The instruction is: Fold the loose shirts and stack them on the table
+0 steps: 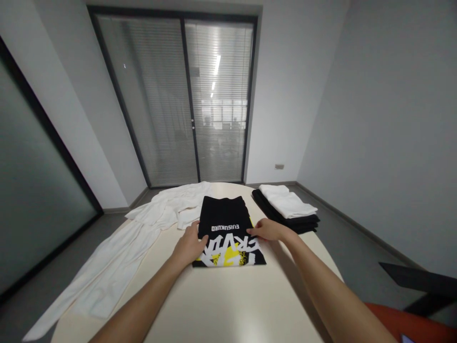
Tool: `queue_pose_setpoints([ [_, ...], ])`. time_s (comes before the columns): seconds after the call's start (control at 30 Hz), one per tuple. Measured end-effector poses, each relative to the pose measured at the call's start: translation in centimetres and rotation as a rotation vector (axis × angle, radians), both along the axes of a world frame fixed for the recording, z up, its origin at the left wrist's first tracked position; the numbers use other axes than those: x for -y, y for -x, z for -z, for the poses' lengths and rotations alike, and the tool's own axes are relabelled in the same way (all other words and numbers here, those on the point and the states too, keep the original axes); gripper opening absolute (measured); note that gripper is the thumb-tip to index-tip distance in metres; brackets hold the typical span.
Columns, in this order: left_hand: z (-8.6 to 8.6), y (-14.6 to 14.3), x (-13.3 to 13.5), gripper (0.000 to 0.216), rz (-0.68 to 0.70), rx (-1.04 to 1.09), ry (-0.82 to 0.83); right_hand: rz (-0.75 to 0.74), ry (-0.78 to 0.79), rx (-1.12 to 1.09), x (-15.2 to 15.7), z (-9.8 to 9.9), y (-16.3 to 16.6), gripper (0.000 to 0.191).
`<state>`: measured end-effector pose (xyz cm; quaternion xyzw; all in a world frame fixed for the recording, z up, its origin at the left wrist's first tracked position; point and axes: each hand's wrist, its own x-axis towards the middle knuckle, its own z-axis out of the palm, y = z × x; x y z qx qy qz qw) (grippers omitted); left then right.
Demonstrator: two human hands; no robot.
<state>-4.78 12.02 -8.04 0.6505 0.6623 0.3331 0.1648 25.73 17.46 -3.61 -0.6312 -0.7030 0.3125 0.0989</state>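
Observation:
A folded black T-shirt (224,216) with white and yellow lettering lies on the cream table (228,305) in front of me. My left hand (190,245) rests on its left edge with the thumb over the cloth and fingers curled at the side. My right hand (268,229) sits on the shirt's right edge, fingers laid along the fabric. Whether either hand pinches the cloth or only presses it is not visible.
White garments (143,228) lie spread over the table's left side and hang off it. A stack of folded clothes, white (287,200) on black, sits at the back right. An orange-red chair (410,326) shows at the lower right. Glass doors with blinds stand behind.

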Motion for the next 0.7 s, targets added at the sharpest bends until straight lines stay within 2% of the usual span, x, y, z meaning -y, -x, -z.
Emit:
queue_pose_setpoints([
  [0.1,-0.4,1.1,1.3,0.066,0.022,0.053,0.115,-0.106,0.13,-0.099,1.7,-0.4,-0.7,0.05],
  [0.2,-0.7,2.0,2.4,0.072,0.064,0.145,0.166,-0.159,0.157,-0.219,3.1,0.0,-1.2,0.053],
  [0.37,-1.5,3.0,3.9,0.078,0.277,0.322,0.334,-0.162,0.142,-0.367,4.5,0.1,-1.8,0.057],
  [0.47,-2.2,3.6,4.3,0.084,0.35,0.356,0.435,-0.154,0.194,-0.436,4.8,-0.2,-2.2,0.058],
  [0.6,-3.0,4.5,4.4,0.09,0.465,0.42,0.525,-0.237,0.365,-0.433,5.0,-0.4,-2.8,0.064],
  [0.7,-3.3,4.9,4.3,0.087,0.463,0.417,0.529,-0.245,0.412,-0.453,5.1,-0.5,-3.3,0.073],
])
